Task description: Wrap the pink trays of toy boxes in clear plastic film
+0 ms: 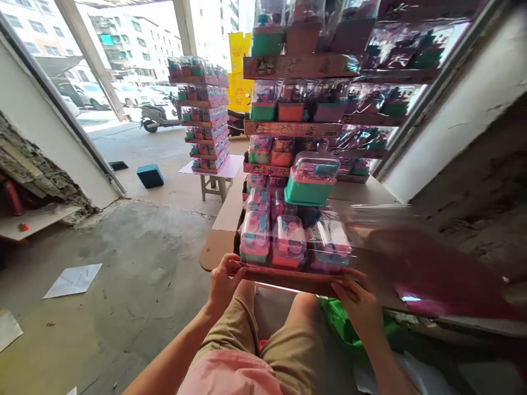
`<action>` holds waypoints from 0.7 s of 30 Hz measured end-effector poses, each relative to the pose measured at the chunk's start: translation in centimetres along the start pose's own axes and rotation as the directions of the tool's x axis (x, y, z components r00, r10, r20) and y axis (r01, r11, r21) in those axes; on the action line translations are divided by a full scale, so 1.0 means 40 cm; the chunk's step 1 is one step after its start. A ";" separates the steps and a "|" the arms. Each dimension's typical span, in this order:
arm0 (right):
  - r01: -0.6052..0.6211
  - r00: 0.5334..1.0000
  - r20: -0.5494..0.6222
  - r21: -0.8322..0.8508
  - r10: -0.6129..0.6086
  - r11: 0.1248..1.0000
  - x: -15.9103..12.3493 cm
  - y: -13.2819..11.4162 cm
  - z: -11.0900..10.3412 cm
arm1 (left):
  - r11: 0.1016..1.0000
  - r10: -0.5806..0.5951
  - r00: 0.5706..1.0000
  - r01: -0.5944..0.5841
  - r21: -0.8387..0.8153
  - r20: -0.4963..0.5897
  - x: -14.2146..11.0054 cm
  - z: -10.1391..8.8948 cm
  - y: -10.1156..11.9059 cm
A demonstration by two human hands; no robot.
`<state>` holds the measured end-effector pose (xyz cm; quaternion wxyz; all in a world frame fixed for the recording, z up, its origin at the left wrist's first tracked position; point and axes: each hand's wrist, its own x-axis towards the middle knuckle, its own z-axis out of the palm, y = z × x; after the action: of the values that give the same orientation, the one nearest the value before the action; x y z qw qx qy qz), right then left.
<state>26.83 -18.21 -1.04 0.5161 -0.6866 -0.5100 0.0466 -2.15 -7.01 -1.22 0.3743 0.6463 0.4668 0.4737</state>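
A shallow cardboard display tray (288, 278) lies at the table's front edge, just above my knees. My left hand (225, 281) is closed on its front left corner, thumb towards the front. At the right end of the same edge, my right hand (357, 299) pinches the cardboard. Small plastic boxes with clear domed lids stand in the tray, among them a green-based box (255, 241) and a pink-based box (289, 241). Clear film seems to cover part of the right side. A larger green box (313, 184) with a pink rim rests on top of the rear boxes.
Tall stacks of wrapped trays (294, 129) rise behind on the table (222, 241). Another stack (206, 112) stands on a stool (214, 186). A dark red sheet-like thing (448, 269) lies blurred at right. Below is a green bag (341, 323); a blue block (150, 175) sits on the floor.
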 end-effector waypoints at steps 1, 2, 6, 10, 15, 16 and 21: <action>0.004 1.000 -0.006 0.000 -0.004 1.000 0.001 0.001 0.000 | 1.000 -0.002 1.000 0.002 0.003 0.002 0.000 0.001 -0.003; 0.005 1.000 -0.013 -0.001 -0.005 1.000 0.002 0.002 0.000 | 1.000 -0.004 1.000 0.004 0.002 0.004 -0.001 0.001 -0.006; 0.009 1.000 -0.006 -0.011 -0.009 1.000 0.005 0.003 0.002 | 1.000 0.000 1.000 0.000 0.012 0.003 -0.001 -0.001 -0.009; 0.041 0.999 0.001 -0.035 -0.041 0.999 0.004 -0.004 0.001 | 1.000 -0.001 1.000 0.001 0.001 -0.012 0.001 -0.005 0.003; 0.005 1.000 0.010 -0.010 -0.004 1.000 0.001 -0.014 0.001 | 1.000 -0.007 1.000 0.007 -0.009 -0.009 0.002 -0.009 0.022; -0.002 1.000 0.011 0.000 0.002 1.000 0.001 -0.016 0.001 | 1.000 -0.005 1.000 0.005 0.000 -0.011 0.001 -0.009 0.023; -0.021 1.000 0.019 0.021 0.021 1.000 0.002 -0.022 0.001 | 0.999 -0.007 1.000 0.008 0.041 -0.017 -0.001 -0.008 0.023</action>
<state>26.29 -18.18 -0.35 0.5180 -0.6859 -0.5071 0.0637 -2.23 -7.31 -0.29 0.3588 0.6479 0.4819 0.4683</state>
